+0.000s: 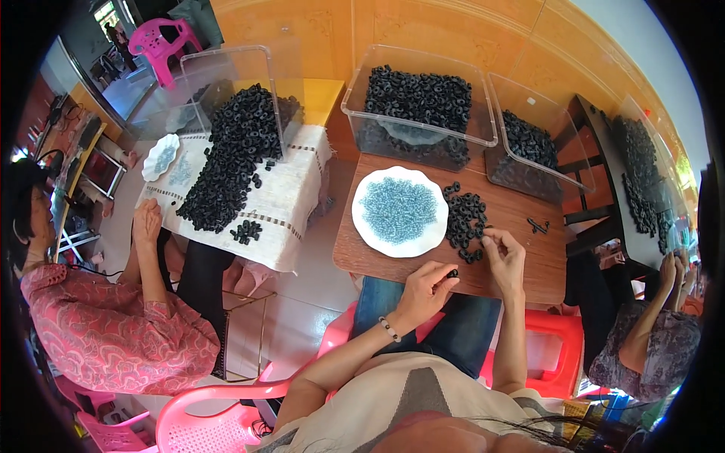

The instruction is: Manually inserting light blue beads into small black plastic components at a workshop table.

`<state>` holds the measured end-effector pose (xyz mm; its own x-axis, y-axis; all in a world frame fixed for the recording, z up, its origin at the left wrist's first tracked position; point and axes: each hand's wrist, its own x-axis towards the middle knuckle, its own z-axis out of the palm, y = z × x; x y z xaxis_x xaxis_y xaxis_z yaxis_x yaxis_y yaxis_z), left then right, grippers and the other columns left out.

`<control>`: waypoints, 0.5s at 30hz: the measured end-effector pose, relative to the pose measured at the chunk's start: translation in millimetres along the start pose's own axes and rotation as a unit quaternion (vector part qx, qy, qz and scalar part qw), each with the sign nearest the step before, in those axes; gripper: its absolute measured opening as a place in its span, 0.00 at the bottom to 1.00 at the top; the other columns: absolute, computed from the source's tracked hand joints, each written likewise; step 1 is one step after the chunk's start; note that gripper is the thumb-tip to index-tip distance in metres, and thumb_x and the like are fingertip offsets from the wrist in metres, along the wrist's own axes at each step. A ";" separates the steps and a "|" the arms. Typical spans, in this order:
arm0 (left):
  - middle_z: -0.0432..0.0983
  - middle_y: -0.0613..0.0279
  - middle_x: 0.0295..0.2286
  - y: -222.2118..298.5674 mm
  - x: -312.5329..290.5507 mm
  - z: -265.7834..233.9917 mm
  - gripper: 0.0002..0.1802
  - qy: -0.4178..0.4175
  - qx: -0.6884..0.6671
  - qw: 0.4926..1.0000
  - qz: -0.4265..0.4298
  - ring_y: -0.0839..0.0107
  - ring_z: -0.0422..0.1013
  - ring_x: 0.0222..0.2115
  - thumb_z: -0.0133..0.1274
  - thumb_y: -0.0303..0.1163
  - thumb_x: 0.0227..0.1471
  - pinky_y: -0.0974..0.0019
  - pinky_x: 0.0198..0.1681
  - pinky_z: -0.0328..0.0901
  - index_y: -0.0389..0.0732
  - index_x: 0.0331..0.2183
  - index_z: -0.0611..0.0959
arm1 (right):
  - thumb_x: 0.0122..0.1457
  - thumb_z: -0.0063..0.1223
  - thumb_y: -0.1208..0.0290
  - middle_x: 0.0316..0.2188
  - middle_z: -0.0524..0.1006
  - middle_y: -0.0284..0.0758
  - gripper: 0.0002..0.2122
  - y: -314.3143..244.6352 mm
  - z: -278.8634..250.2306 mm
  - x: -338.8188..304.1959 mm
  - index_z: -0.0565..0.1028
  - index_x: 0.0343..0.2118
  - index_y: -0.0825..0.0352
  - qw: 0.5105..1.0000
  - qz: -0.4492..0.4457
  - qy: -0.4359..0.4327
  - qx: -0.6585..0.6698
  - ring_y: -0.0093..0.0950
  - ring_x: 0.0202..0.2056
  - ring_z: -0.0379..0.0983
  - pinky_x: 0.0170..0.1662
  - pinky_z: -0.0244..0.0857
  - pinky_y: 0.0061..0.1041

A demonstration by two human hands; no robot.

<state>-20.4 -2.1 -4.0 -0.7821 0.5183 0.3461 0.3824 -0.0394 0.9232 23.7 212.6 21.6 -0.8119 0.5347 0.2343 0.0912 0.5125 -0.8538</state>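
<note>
Just over the near edge of the brown table, my left hand pinches a small black ring-like part between thumb and fingertips. My right hand is beside the near right end of a loose pile of the same black parts. Its thumb and forefinger are pressed together; whatever they hold is too small to make out. Left of the pile, a white scalloped plate holds many tiny clear bluish pieces.
Clear plastic bins of black parts line the table's far side. Two small black sticks lie at right. People sit at both sides; the left one's cloth-covered table bears another black heap.
</note>
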 end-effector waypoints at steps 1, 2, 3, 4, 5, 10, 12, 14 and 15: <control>0.81 0.54 0.38 -0.8 0.1 0.4 0.14 0.003 -0.002 1.000 -0.003 0.64 0.76 0.28 0.62 0.28 0.58 0.66 0.31 0.71 0.35 0.46 0.85 | 0.64 0.60 0.76 0.31 0.82 0.30 0.08 -1.8 1.5 -3.5 0.82 0.44 0.72 0.999 0.025 -0.009 0.024 0.16 0.30 0.71 0.35 0.66 0.19; 0.81 0.55 0.37 -1.7 0.1 0.8 0.14 0.006 -0.004 1.000 -0.007 0.67 0.77 0.29 0.63 0.28 0.58 0.68 0.31 0.71 0.36 0.46 0.86 | 0.65 0.60 0.77 0.32 0.82 0.30 0.07 -5.0 3.4 -6.9 0.82 0.43 0.73 0.998 0.027 -0.013 0.047 0.15 0.32 0.73 0.37 0.67 0.17; 0.81 0.55 0.37 -3.5 -0.1 1.7 0.14 0.008 -0.003 1.000 -0.005 0.67 0.77 0.29 0.63 0.28 0.58 0.68 0.31 0.71 0.36 0.46 0.86 | 0.65 0.60 0.77 0.32 0.82 0.30 0.07 -10.3 4.5 -9.8 0.82 0.43 0.73 0.998 0.025 -0.014 0.049 0.15 0.32 0.73 0.37 0.67 0.17; 0.81 0.55 0.37 -5.0 0.0 2.3 0.14 0.012 -0.001 1.000 0.005 0.66 0.77 0.29 0.63 0.28 0.58 0.68 0.31 0.71 0.36 0.46 0.86 | 0.65 0.59 0.77 0.33 0.83 0.30 0.07 -16.2 5.2 -12.5 0.81 0.44 0.73 0.998 0.027 -0.025 0.059 0.16 0.34 0.75 0.39 0.68 0.17; 0.81 0.55 0.37 -6.0 0.2 2.5 0.14 0.016 0.000 1.000 0.015 0.66 0.77 0.29 0.63 0.28 0.57 0.67 0.31 0.71 0.36 0.46 0.86 | 0.65 0.59 0.77 0.34 0.83 0.31 0.08 -19.2 6.0 -14.6 0.81 0.44 0.74 0.997 0.029 -0.035 0.068 0.16 0.36 0.76 0.41 0.69 0.17; 0.82 0.55 0.38 -4.7 -1.7 2.4 0.15 0.008 0.001 1.000 0.008 0.65 0.78 0.29 0.64 0.27 0.57 0.67 0.31 0.71 0.36 0.46 0.86 | 0.66 0.58 0.77 0.36 0.83 0.31 0.08 -16.6 8.5 -24.6 0.81 0.45 0.74 0.989 0.049 -0.053 0.128 0.17 0.39 0.77 0.44 0.70 0.18; 0.82 0.55 0.38 -4.1 -2.4 2.5 0.15 0.008 0.006 1.000 0.010 0.65 0.78 0.29 0.64 0.26 0.56 0.67 0.31 0.71 0.35 0.46 0.86 | 0.66 0.58 0.78 0.37 0.83 0.31 0.09 -18.5 9.3 -28.1 0.81 0.46 0.74 0.986 0.055 -0.061 0.144 0.17 0.40 0.77 0.44 0.70 0.18; 0.81 0.55 0.38 -3.4 -2.7 2.3 0.15 0.004 0.003 1.000 -0.007 0.65 0.78 0.29 0.64 0.26 0.56 0.67 0.31 0.71 0.35 0.46 0.86 | 0.66 0.58 0.78 0.36 0.83 0.30 0.09 -22.7 12.1 -30.4 0.81 0.46 0.74 0.977 0.058 -0.070 0.191 0.17 0.39 0.77 0.43 0.70 0.17; 0.81 0.55 0.38 -3.3 -3.0 2.7 0.15 0.002 0.002 1.000 -0.009 0.65 0.78 0.29 0.64 0.26 0.56 0.67 0.31 0.71 0.35 0.46 0.86 | 0.66 0.58 0.78 0.36 0.83 0.30 0.09 -22.4 11.6 -32.0 0.81 0.46 0.74 0.977 0.061 -0.069 0.190 0.17 0.39 0.77 0.43 0.70 0.17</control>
<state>-18.0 -1.3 -8.6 -0.7907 0.5152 0.3306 0.3703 -0.0275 0.9285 40.9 176.2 27.8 -0.8812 0.4664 0.0779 -0.0076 0.1506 -0.9886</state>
